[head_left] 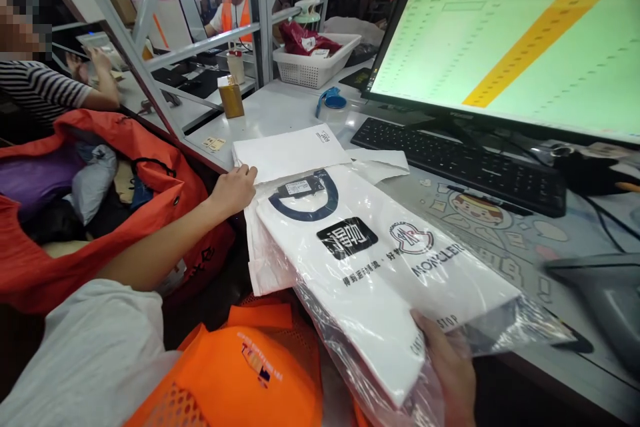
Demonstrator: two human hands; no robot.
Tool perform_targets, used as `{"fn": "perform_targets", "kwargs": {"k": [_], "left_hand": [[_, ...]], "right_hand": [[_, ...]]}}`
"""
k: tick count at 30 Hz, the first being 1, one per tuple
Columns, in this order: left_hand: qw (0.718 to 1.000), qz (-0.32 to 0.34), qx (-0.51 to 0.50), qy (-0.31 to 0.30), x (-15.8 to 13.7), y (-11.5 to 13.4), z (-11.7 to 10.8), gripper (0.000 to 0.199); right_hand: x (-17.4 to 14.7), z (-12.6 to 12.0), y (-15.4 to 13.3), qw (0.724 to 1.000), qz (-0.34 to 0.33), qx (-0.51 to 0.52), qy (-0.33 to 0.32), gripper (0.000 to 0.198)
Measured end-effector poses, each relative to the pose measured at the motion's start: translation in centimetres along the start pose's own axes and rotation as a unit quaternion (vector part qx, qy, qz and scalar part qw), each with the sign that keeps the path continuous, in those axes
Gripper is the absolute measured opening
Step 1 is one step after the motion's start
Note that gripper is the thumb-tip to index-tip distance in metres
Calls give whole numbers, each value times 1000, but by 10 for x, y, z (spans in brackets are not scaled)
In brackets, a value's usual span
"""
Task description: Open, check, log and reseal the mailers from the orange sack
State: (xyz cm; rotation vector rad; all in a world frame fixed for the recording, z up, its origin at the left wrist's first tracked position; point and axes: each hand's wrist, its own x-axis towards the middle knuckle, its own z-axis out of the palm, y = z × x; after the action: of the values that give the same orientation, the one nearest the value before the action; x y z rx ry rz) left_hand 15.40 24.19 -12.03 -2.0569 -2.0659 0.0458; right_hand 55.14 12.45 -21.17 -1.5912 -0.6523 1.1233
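A folded white T-shirt in a clear plastic bag (pixel 360 307) lies slanted across the desk edge. Its dark collar and a small label show through, with printed lettering on the front. Behind and under its far end is a torn white mailing bag (pixel 290 153). My left hand (pixel 235 190) has its fingers closed on the mailing bag's left edge. Near the bottom, my right hand (pixel 447 363) grips the near end of the bagged T-shirt, thumb on top and the other fingers hidden below.
A large orange sack (pixel 195 180) of packages stands at left. The desk holds a keyboard (pixel 450 160), monitor (pixel 500 47), tape roll (pixel 335 102), yellow box (pixel 231 97) and white basket (pixel 310 70). Two people sit beyond the metal frame (pixel 205 47).
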Motion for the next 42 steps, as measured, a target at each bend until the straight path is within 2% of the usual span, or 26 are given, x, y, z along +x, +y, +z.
{"fn": "perform_targets", "kwargs": {"k": [3,11,13,16,19,22,26,30,32,34,37,39,42], "left_hand": [[1000,-4,-8,8,-4,1,1,31],[1000,-8,-8,21,-7,-6,14,26],[1000,-1,-11,28,-10,-4,18,26],[999,10,-22,36,-13,-1,22,25],[999,8,-36,35,-13,-5,26,25],[997,-2,-55,45,-13,-14,31,23],[995,13,-75,68,-14,-16,38,23],[991,40,-85,93,-9,-11,40,24],[991,43,-88,90,-6,-13,39,25],[994,22,-85,71,-5,-19,35,26],[995,-30,-75,50,-13,-18,21,25],[991,4,-123,59,-24,-3,8,34],[959,149,-236,54,-38,41,-11,64]], "right_hand": [[-9,25,0,999,19,24,27,62],[-12,78,4,995,-20,93,-2,72],[-11,92,6,991,-28,126,-27,78],[-8,112,6,980,-34,169,-103,82],[-2,121,-3,963,-22,190,-188,80],[4,116,-15,947,24,208,-243,77],[10,121,-29,951,40,204,-230,68],[22,157,-45,954,36,213,-208,48],[31,176,-51,955,48,210,-205,45],[38,187,-56,954,57,206,-210,44],[40,189,-60,946,66,209,-239,39],[35,188,-62,933,70,224,-274,36],[26,191,-65,910,36,223,-348,31]]}}
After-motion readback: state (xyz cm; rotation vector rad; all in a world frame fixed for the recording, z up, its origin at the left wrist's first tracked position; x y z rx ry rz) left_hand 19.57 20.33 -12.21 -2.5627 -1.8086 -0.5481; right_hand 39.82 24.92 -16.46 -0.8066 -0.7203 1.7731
